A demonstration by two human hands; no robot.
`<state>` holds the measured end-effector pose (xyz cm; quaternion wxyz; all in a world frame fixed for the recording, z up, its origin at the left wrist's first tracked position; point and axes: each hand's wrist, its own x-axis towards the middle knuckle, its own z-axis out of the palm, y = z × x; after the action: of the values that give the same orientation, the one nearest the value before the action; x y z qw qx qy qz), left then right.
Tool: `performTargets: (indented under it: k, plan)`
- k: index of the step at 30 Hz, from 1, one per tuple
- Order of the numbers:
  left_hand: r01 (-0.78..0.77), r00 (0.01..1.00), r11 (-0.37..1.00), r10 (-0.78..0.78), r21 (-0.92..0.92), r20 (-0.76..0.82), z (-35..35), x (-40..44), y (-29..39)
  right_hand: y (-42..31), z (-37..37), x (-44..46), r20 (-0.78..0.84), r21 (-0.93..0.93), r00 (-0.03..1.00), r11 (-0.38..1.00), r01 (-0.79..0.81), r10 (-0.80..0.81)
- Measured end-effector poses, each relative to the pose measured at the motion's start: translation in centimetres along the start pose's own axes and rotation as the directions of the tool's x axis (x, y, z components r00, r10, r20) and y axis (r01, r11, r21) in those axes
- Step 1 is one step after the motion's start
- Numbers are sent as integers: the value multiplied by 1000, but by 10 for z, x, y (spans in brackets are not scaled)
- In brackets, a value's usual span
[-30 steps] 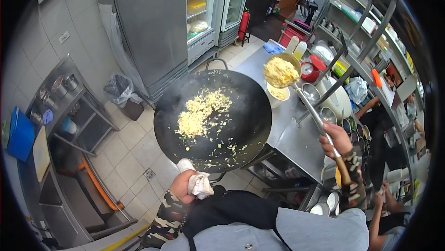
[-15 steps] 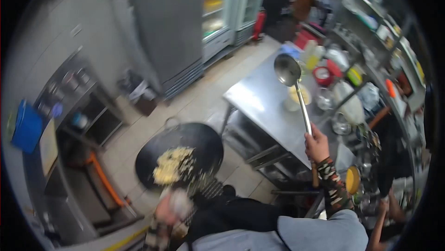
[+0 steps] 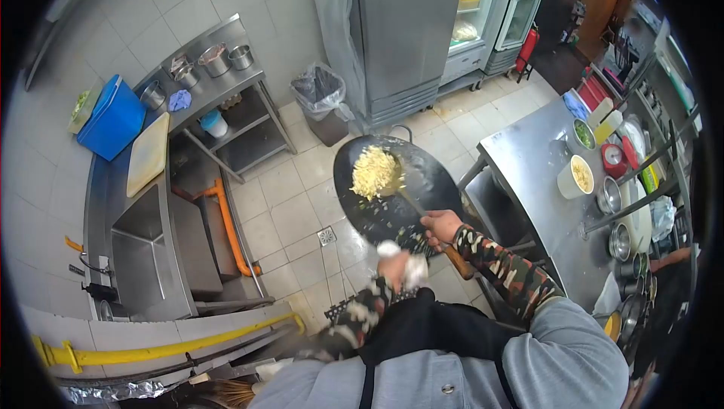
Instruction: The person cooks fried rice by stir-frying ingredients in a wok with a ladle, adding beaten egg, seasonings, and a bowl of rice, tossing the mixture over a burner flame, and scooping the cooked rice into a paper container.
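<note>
A large black wok (image 3: 437, 175) hangs tilted over the floor in front of me. My left hand (image 3: 392, 269) is closed at its near edge, with a white cloth (image 3: 414, 270) bunched there; the grip itself is partly blurred. My right hand (image 3: 443, 228) is wrapped around the long handle of a metal ladle (image 3: 412, 201), whose wooden end points back toward me. The ladle's bowl is down in the wok, beside and partly under a heap of pale yellow food (image 3: 372, 172) that looks like fried rice. Loose bits stick to the wok's black surface.
To the right, a steel table (image 3: 528, 164) carries a white tub (image 3: 570, 180) of similar food, a red scale (image 3: 614, 157) and metal bowls. A sink (image 3: 142, 258) and cutting board (image 3: 148, 154) are left. A bin (image 3: 320, 96) stands before the fridge. Another person's arm shows far right.
The ladle has come down from above the steel table into the wok. The wok is now more tilted, with the food heaped at its far left side. My view has turned left.
</note>
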<state>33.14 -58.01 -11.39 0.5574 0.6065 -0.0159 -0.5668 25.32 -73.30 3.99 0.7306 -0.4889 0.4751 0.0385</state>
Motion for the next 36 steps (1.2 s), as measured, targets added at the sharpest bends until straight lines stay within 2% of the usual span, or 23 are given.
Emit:
performTargets:
  k: [1, 2, 3, 4, 5, 6, 7, 9, 10, 11, 12, 13, 17, 18, 20, 23, 26, 27, 29, 31, 33, 35, 36]
  plan:
    - [-81, 959, 997, 83, -16, 271, -11, 45, -7, 4, 5, -1, 98, 102, 994, 993, -65, 55]
    - [-138, 851, 988, 153, -67, 503, -22, 88, -12, 13, -8, 1, 405, 204, 865, 893, -401, 295]
    - [-221, 881, 970, 156, 98, 446, -23, 61, 24, 18, -33, 2, 679, 189, 605, 697, -692, 416]
    - [206, 863, 969, -116, -134, 491, -37, 42, 30, 25, -50, -16, 740, 243, 585, 680, -692, 331]
    - [604, 729, 734, -352, -310, 588, -51, 15, 26, 37, -58, -48, 792, 302, 561, 646, -701, 239]
    - [630, 737, 611, -279, -479, 615, -43, -32, 34, 35, -59, -82, 759, 317, 595, 650, -691, 263]
    - [617, 787, 632, -482, -470, 384, -6, -88, 90, 26, -65, -102, 718, 329, 636, 668, -667, 282]
    - [410, 760, 868, -155, -281, 631, -23, 6, 14, 33, -77, -97, 648, 388, 693, 647, -656, 314]
    - [34, 700, 999, 5, -41, 714, -23, 19, 18, 34, -84, -91, 606, 371, 722, 684, -628, 334]
    - [-395, 614, 911, 166, 118, 772, -23, 31, 25, 33, -89, -87, 563, 352, 755, 730, -586, 336]
    - [193, 791, 968, -58, -158, 609, -8, 23, 32, 30, -96, -88, 553, 355, 767, 741, -570, 324]
    - [626, 771, 606, -382, -492, 510, 0, 15, 42, 32, -99, -90, 368, 403, 875, 794, -454, 314]
    - [514, 822, 769, -316, -379, 473, -10, -13, 53, 42, -133, -67, 120, 449, 970, 859, -245, 214]
    - [351, 934, 865, -293, -358, 206, -12, -21, 38, 37, -127, -69, 135, 446, 971, 863, -236, 196]
    - [112, 993, 987, -108, -116, 44, -19, -75, 34, 25, -116, -77, -162, 136, 986, 991, -15, 37]
    - [-125, 982, 956, 158, 264, -107, -6, -125, 33, 25, -72, -52, -77, -4, 997, 1000, 4, -4]
    - [240, 967, 814, -151, 529, -205, 8, -52, 51, -1, -16, -45, 143, 323, 988, 946, 12, -61]
    - [66, 992, 995, -57, 79, -108, 5, -23, 37, -6, -13, -46, 255, 480, 967, 870, -111, -18]
    - [188, 918, 976, -134, -112, 373, -20, 21, 41, 6, -40, -70, 665, 547, 741, 735, -399, -92]
    - [426, 723, 899, -271, -100, 636, -44, 63, 25, 8, -55, -143, 684, 701, 627, 575, -421, -373]
    - [-430, 537, 882, 80, 191, 840, -56, 52, 16, 27, -85, -210, 548, 833, 707, 364, -416, -448]
    - [-369, 550, 888, -30, 275, 834, -59, 32, 19, 32, -113, -273, 347, 930, 808, 282, -233, -476]
    - [8, 613, 976, -175, 216, 770, -56, 33, 4, 47, -148, -283, 374, 889, 766, 438, -135, -523]
